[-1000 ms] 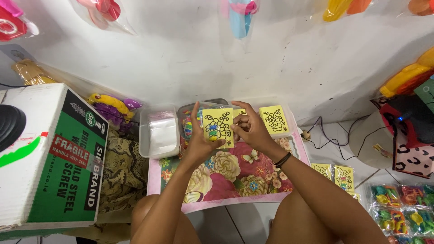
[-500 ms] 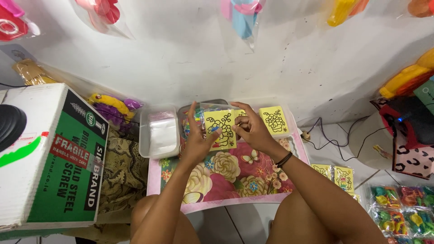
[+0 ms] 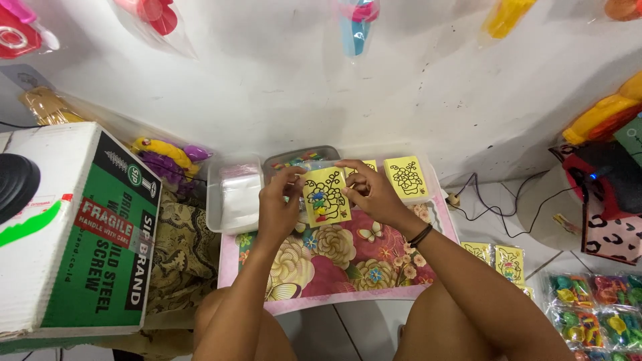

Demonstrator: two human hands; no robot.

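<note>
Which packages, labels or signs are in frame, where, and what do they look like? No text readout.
Cardboard box, far left: white top, green side, with a red label.
Yellow picture card in a clear sleeve, centre, between left hand and right hand.
Second yellow card, right of the hands.
Sleeved yellow cards on the floor, right.
Clear packets of coloured toys, bottom right.

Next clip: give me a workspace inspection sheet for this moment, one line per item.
Surface: floral tray table over the lap, mostly bare.
Job's things: yellow picture card with black outline drawing, held upright above the table.
Clutter: clear tub of plastic sleeves, more yellow cards, cardboard box, packed toys.
Hands: left hand and right hand both pinch the card's edges.
Cables: black cable on the floor at right.
Surroundings: white wall with hanging bagged toys.
</note>
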